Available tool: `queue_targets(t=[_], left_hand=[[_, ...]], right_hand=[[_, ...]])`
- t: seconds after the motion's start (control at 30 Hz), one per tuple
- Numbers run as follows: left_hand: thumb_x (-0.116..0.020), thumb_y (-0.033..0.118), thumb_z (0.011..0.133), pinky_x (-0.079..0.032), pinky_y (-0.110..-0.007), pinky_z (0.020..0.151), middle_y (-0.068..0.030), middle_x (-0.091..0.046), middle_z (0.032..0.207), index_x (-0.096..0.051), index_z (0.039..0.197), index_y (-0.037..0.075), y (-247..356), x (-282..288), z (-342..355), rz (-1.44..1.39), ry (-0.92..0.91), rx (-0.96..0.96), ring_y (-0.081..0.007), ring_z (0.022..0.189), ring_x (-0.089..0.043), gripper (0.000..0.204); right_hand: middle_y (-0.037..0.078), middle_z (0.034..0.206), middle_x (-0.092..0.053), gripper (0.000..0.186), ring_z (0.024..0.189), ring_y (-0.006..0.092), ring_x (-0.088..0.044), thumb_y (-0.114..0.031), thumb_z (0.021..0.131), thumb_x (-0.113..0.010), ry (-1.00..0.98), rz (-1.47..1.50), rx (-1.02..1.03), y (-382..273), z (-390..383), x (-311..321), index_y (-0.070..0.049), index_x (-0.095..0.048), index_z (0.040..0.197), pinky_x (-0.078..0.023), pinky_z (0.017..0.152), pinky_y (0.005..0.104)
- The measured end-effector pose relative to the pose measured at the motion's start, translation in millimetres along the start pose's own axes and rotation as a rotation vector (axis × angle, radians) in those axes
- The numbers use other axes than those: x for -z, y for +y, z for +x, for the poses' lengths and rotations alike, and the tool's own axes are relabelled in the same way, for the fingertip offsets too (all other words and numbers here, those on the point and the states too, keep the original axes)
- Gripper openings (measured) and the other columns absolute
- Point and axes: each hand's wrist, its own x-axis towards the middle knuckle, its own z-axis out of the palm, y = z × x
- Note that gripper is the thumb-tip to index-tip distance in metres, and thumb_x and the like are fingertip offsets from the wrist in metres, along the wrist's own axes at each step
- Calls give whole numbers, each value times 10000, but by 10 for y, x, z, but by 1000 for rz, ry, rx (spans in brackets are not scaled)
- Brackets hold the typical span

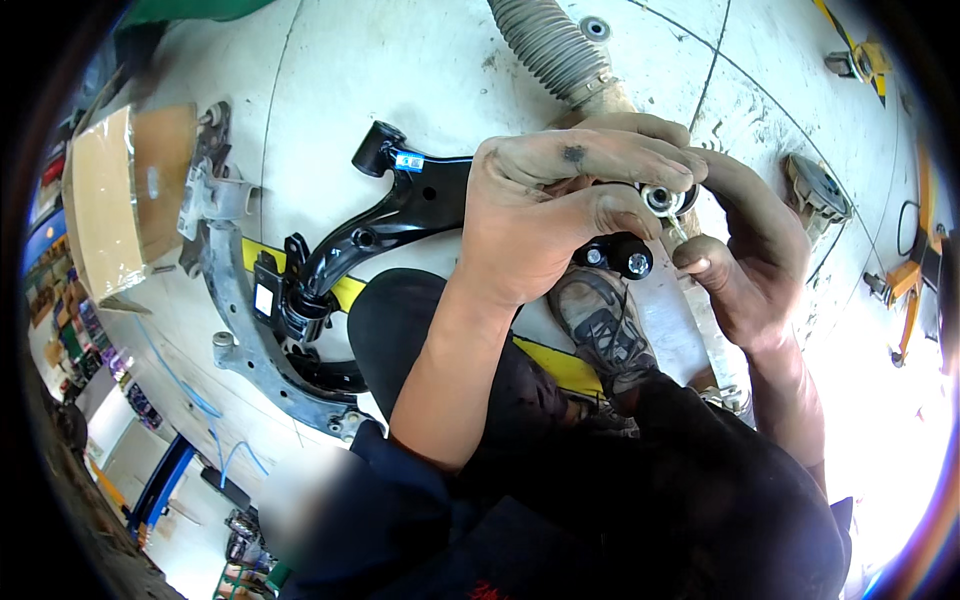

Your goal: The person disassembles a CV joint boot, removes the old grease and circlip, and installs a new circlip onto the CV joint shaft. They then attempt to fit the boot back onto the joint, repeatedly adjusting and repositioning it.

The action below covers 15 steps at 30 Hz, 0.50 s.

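Note:
My left hand (540,215) curls over a small metal ring fitting with a black rim (660,200), its thumb beside it. My right hand (750,260) curls round the same fitting from the right, fingers partly behind the left ones. Just below sits a black end piece with two bolts (615,257). A glossy black control arm (400,205) with a blue sticker lies on the floor to the left, partly hidden by my left hand. A worn shoe (600,325) is beneath my hands.
A worn grey arm (250,320) and cardboard box (160,185) lie left, near a blue hose (180,375). A dusty part with a corrugated boot (540,45) lies above my hands; a round metal part (815,185) is at right, near an orange-framed stand (905,285).

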Motion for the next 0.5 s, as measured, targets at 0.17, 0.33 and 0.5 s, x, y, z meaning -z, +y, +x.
queue_targets(t=[0.17, 0.33, 0.5], left_hand=[[-697, -63, 761, -560, -363, 875, -231, -697, 1028, -695, 978, -54, 36, -32, 8, 60, 3, -24, -298, 1016, -660, 217], [-704, -62, 799, -599, -245, 702, -187, -695, 1044, -720, 970, -43, 101, -49, -17, 121, 37, -20, -189, 811, -715, 172], [-710, -63, 784, -596, -245, 692, -171, -696, 1044, -725, 964, -37, 92, -57, -31, 232, 44, -107, -193, 824, -708, 183]], right_hand=[[145, 1036, -694, 592, 883, 201, -662, -285, 689, -864, 27, 43, -29, -10, 1, 0, 48, -643, 1127, -530, 776, 313], [170, 1069, -676, 525, 922, 221, -668, -213, 674, -879, 123, 102, 54, 17, -17, -73, 28, -650, 1081, -537, 792, 318], [209, 1117, -631, 330, 1009, 283, -633, -96, 723, -830, 67, 10, 135, -74, -20, -60, 10, -638, 970, -520, 846, 366]])
